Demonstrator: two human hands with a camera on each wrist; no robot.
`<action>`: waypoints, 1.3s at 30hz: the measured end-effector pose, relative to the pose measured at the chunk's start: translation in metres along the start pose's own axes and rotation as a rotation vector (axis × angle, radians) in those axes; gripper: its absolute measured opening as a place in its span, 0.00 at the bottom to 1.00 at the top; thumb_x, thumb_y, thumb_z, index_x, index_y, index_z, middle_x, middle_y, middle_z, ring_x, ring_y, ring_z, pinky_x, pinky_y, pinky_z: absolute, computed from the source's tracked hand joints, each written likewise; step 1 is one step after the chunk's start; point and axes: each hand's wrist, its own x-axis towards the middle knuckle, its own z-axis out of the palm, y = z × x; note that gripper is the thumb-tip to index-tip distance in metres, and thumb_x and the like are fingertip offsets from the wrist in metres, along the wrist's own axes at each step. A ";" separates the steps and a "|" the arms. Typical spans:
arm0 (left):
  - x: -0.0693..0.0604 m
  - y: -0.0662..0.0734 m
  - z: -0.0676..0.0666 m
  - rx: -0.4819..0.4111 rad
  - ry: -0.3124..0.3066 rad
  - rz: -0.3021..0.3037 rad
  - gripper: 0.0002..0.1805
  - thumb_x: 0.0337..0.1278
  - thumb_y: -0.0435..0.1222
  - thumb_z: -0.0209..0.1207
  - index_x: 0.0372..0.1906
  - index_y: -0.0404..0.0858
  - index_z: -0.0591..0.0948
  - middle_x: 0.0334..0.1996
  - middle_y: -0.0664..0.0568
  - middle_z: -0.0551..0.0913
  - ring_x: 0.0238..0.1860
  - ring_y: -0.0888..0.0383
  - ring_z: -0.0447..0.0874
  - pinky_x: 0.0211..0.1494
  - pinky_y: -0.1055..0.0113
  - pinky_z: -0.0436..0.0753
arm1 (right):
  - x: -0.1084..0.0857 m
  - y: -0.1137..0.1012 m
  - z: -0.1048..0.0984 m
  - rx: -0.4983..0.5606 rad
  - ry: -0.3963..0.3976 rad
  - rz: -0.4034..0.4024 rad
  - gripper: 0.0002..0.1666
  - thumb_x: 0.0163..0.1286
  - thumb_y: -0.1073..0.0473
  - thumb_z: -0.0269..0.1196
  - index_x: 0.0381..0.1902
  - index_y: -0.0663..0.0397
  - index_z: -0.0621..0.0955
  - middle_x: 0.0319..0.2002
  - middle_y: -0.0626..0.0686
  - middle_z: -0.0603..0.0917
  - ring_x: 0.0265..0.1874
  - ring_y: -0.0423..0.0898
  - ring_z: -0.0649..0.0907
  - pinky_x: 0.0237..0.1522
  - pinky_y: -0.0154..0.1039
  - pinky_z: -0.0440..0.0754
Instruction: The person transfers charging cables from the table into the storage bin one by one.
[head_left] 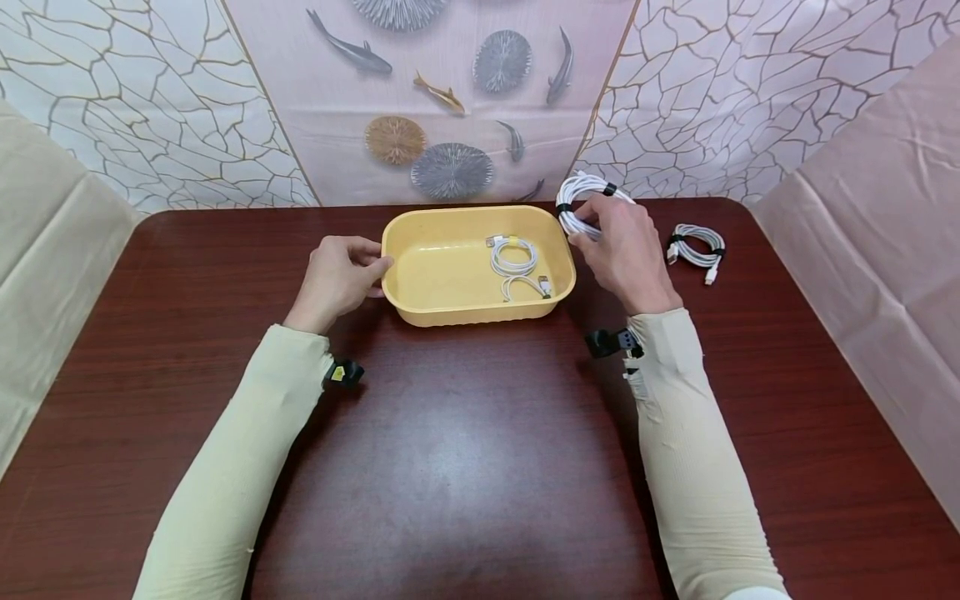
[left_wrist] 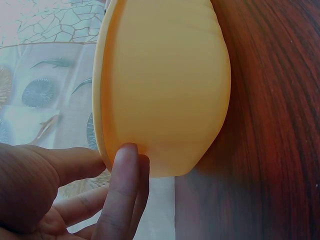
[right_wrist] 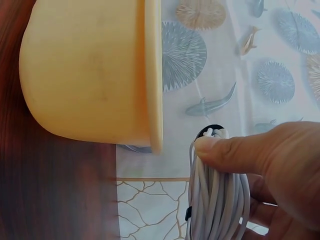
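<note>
A yellow plastic basin (head_left: 450, 315) stands near the table's back edge. My left hand (head_left: 336, 277) pinches its left rim, thumb on top and fingers against the outer wall (left_wrist: 165, 90) in the left wrist view. Just beyond the basin's right end, my right hand (head_left: 626, 250) grips a coiled white cable (head_left: 572, 197) with black ties, held up off the table. In the right wrist view the thumb presses on the coil (right_wrist: 217, 200) near one tie. Inside the basin, toward its right, lie a coiled cable (head_left: 513, 258) with a yellow tie and a smaller cable (head_left: 525, 285).
Another coiled cable (head_left: 697, 246) with black ties lies on the dark reddish-brown table (head_left: 450, 467), right of my right hand. Patterned cloth (head_left: 465, 100) hangs along the back, and plain beige cloth (head_left: 877, 208) stands at the right side.
</note>
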 end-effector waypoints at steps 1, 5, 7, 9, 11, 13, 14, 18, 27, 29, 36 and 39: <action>0.000 0.000 0.000 -0.003 0.000 -0.001 0.20 0.72 0.37 0.60 0.60 0.29 0.81 0.49 0.32 0.84 0.26 0.67 0.87 0.41 0.63 0.94 | 0.000 0.000 0.000 -0.001 0.000 -0.001 0.13 0.70 0.62 0.67 0.51 0.58 0.85 0.50 0.59 0.88 0.49 0.59 0.84 0.45 0.57 0.84; 0.001 -0.001 0.000 0.000 -0.001 -0.006 0.20 0.72 0.37 0.60 0.60 0.29 0.80 0.49 0.33 0.84 0.26 0.66 0.87 0.42 0.62 0.94 | 0.000 -0.002 0.001 -0.002 0.002 -0.010 0.14 0.70 0.62 0.67 0.51 0.59 0.85 0.51 0.59 0.88 0.51 0.60 0.84 0.49 0.59 0.84; 0.001 -0.001 0.000 0.004 0.000 -0.007 0.19 0.72 0.37 0.60 0.60 0.30 0.80 0.49 0.33 0.84 0.26 0.66 0.87 0.43 0.61 0.94 | 0.000 -0.003 0.002 -0.004 0.006 -0.016 0.14 0.70 0.61 0.66 0.52 0.59 0.85 0.51 0.59 0.88 0.52 0.60 0.84 0.50 0.59 0.84; 0.001 -0.001 0.000 0.007 0.002 -0.005 0.19 0.72 0.37 0.60 0.60 0.30 0.81 0.48 0.34 0.85 0.26 0.66 0.87 0.43 0.60 0.94 | -0.001 -0.004 0.002 -0.004 0.009 -0.024 0.14 0.70 0.62 0.65 0.52 0.59 0.85 0.52 0.59 0.88 0.53 0.60 0.84 0.51 0.59 0.84; 0.001 -0.002 0.000 0.008 0.004 -0.002 0.19 0.72 0.37 0.60 0.60 0.30 0.81 0.48 0.33 0.85 0.26 0.66 0.87 0.43 0.60 0.94 | -0.001 -0.006 0.002 -0.004 0.014 -0.038 0.14 0.70 0.62 0.65 0.52 0.59 0.85 0.52 0.60 0.88 0.53 0.59 0.83 0.51 0.59 0.84; 0.001 -0.001 0.000 0.005 0.006 0.001 0.19 0.72 0.37 0.60 0.60 0.30 0.81 0.48 0.33 0.85 0.26 0.66 0.87 0.43 0.61 0.94 | -0.001 -0.007 0.003 -0.005 0.022 -0.059 0.13 0.70 0.62 0.66 0.51 0.59 0.85 0.51 0.60 0.88 0.53 0.60 0.84 0.51 0.59 0.84; 0.001 -0.001 0.000 0.004 0.006 0.001 0.19 0.72 0.37 0.60 0.60 0.30 0.81 0.48 0.33 0.85 0.26 0.66 0.87 0.43 0.61 0.94 | -0.001 -0.008 0.003 -0.005 0.027 -0.070 0.13 0.69 0.62 0.66 0.50 0.59 0.85 0.51 0.60 0.88 0.53 0.60 0.84 0.51 0.60 0.84; 0.001 -0.002 0.001 0.006 0.013 0.010 0.18 0.72 0.36 0.60 0.59 0.30 0.81 0.47 0.33 0.85 0.26 0.67 0.87 0.43 0.60 0.94 | -0.001 -0.010 0.004 -0.006 0.038 -0.102 0.12 0.68 0.63 0.67 0.48 0.59 0.85 0.49 0.61 0.88 0.53 0.62 0.84 0.50 0.61 0.83; 0.001 -0.002 0.001 0.009 0.021 0.034 0.18 0.71 0.36 0.60 0.57 0.28 0.82 0.44 0.35 0.86 0.25 0.66 0.87 0.40 0.61 0.94 | -0.002 -0.014 0.004 -0.013 0.039 -0.126 0.12 0.67 0.65 0.68 0.48 0.60 0.85 0.48 0.60 0.88 0.53 0.62 0.84 0.51 0.61 0.82; 0.001 -0.002 0.001 0.008 0.019 0.033 0.18 0.71 0.36 0.60 0.58 0.28 0.82 0.44 0.35 0.86 0.25 0.66 0.87 0.40 0.61 0.94 | -0.002 -0.015 0.005 -0.014 0.034 -0.133 0.12 0.67 0.65 0.68 0.48 0.60 0.84 0.49 0.60 0.88 0.53 0.62 0.84 0.52 0.60 0.82; 0.000 -0.002 0.001 0.010 0.017 0.021 0.18 0.71 0.36 0.60 0.58 0.28 0.81 0.45 0.35 0.85 0.24 0.66 0.86 0.40 0.62 0.94 | -0.003 -0.022 0.010 -0.031 0.007 -0.138 0.12 0.68 0.65 0.67 0.49 0.60 0.84 0.51 0.59 0.88 0.53 0.61 0.83 0.53 0.60 0.83; 0.000 -0.002 0.001 0.007 0.016 0.023 0.18 0.71 0.36 0.60 0.58 0.28 0.81 0.45 0.35 0.85 0.25 0.66 0.87 0.40 0.61 0.94 | -0.004 -0.024 0.012 -0.030 0.009 -0.148 0.12 0.68 0.65 0.67 0.49 0.60 0.84 0.51 0.59 0.87 0.54 0.61 0.83 0.54 0.60 0.83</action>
